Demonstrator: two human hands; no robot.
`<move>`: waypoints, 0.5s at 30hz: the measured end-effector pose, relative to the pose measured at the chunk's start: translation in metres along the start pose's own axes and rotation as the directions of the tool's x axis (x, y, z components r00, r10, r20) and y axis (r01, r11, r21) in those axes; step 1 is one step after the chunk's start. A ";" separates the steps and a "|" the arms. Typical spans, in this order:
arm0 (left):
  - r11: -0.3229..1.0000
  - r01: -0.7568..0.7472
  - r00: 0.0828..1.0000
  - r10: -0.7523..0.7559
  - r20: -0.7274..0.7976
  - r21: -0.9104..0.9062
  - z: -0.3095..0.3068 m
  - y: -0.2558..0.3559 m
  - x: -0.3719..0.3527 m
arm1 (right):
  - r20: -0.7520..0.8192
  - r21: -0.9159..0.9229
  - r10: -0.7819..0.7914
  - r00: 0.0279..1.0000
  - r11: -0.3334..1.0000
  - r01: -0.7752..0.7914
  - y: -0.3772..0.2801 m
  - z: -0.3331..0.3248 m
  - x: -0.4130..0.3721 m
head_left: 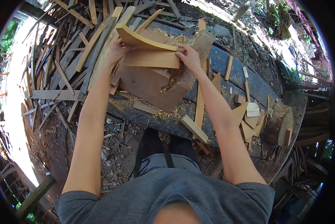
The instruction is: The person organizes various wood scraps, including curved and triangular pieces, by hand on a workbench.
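Both hands hold a curved piece of wood [147, 43] at its two ends, above the work surface. Its yellowish upper strip bows along its length. Below that strip a paler, flat wooden face [152, 59] shows; I cannot tell whether it is part of the same piece. My left hand [118, 52] is closed around the left end, thumb on the near side. At the right end my right hand [188, 57] pinches the edge between thumb and fingers. Under the piece lies a broad brown wooden slab [145, 84] with chips and a rough hollow.
A dark table [255, 91] carries sawdust and wood offcuts [251, 125]. A short wooden bar [194, 128] lies near its front edge. At the right stands a chunky wood block [279, 125]. Heaped wood strips [68, 56] fill the left side, some leaning by my left arm.
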State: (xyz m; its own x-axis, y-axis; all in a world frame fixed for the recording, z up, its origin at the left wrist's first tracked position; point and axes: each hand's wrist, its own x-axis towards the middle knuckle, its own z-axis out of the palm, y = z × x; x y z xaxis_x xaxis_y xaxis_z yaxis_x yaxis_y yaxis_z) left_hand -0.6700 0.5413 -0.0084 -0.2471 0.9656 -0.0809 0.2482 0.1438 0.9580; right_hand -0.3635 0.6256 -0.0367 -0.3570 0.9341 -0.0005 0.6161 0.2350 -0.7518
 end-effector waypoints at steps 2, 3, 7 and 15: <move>1.000 0.007 1.000 -0.007 0.021 0.009 0.000 0.001 0.001 | -0.012 0.007 -0.011 1.000 1.000 0.011 0.003 0.002 0.000; 0.999 0.034 0.999 -0.035 0.021 0.033 0.002 0.002 0.001 | -0.023 0.002 -0.017 1.000 1.000 0.017 0.003 0.003 0.000; 0.996 0.067 0.996 -0.070 0.048 0.054 0.003 -0.002 0.006 | -0.055 0.033 -0.011 0.998 0.999 0.013 0.003 0.004 -0.003; 0.999 0.040 0.997 -0.042 0.073 0.018 -0.001 -0.007 0.007 | -0.080 0.015 -0.060 0.995 0.998 0.062 0.008 0.007 -0.003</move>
State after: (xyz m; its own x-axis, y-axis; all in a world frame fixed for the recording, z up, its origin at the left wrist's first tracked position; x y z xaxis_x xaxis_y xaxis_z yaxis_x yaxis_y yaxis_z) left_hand -0.6747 0.5468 -0.0151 -0.1886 0.9720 -0.1404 0.2552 0.1866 0.9487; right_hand -0.3628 0.6225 -0.0474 -0.3360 0.9368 0.0976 0.5820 0.2880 -0.7605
